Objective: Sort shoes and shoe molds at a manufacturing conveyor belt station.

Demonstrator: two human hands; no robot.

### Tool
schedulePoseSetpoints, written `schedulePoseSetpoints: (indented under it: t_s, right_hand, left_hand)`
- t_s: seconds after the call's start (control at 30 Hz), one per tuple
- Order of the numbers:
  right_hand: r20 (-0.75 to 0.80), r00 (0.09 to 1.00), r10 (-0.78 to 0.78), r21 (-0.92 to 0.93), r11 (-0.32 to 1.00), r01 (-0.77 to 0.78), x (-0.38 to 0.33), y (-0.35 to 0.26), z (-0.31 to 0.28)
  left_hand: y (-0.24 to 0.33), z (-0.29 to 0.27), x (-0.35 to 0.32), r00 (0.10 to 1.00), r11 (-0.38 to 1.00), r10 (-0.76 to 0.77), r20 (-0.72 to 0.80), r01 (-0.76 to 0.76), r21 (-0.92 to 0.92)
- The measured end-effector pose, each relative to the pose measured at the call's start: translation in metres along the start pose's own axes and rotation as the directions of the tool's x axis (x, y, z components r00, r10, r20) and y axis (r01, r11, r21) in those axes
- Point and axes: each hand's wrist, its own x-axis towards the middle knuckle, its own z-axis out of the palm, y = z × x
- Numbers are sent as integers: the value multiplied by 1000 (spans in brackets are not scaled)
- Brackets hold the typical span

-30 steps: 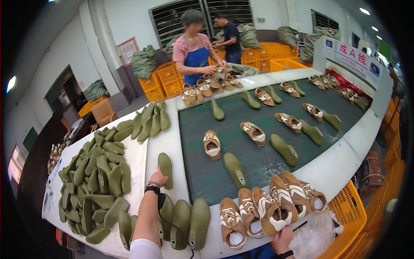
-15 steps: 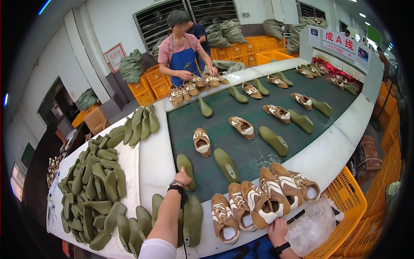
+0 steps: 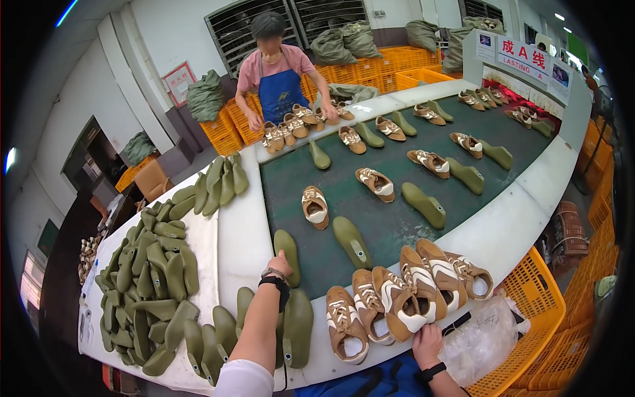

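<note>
My left hand [image 3: 280, 265] is closed around the lower part of an olive-green shoe last [image 3: 286, 250], which lies at the near left corner of the dark green belt. A second last [image 3: 351, 242] lies to its right. At the near edge, my right hand [image 3: 428, 344] has its fingers at the heel of a brown shoe with white stripes [image 3: 395, 301]; its fingertips are partly hidden. That shoe stands in a row of several, between a brown shoe [image 3: 370, 303] and another brown shoe [image 3: 421, 283]. More lasts [image 3: 298, 327] stand beside my left forearm.
A large heap of lasts [image 3: 155, 271] covers the white table at left. Shoes and lasts lie spaced along the belt [image 3: 294, 198]. An orange crate [image 3: 539, 317] with clear plastic bags [image 3: 479, 347] stands at right. Across the belt, a co-worker in a blue apron [image 3: 281, 96] handles shoes.
The view has shifted slightly. The co-worker's one hand has drawn back from the shoe row, and another shoe now lies beside a last on the far belt. My hands hold nearly the same places.
</note>
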Motion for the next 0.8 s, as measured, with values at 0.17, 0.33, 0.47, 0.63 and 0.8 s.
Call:
schedulePoseSetpoints:
  t_s: [0.17, 0.33, 0.47, 0.63, 0.8]
  right_hand:
    - [19, 1000, 23, -44, 999, -23, -5, 4, -1]
    - [6, 999, -47, 67, 997, 47, 2, 0, -8]
    - [75, 997, 4, 279, 960, -25, 9, 0, -43]
    - [-20, 998, 59, 381, 924, -47, 46, -58, -108]
    - [204, 931, -304, 235, 938, 255, 74, -79, -93]
  left_hand:
    - [0, -3, -31, 989, 989, 145, -22, -146, -29]
    - [-3, -26, -75, 911, 923, 372, -180, -341, 181]
    - [25, -61, -191, 780, 794, 575, -249, -605, -63]
    - [33, -11, -306, 592, 514, 756, -280, -801, -306]
    - [58, 55, -337, 565, 356, 801, -197, -715, -602]
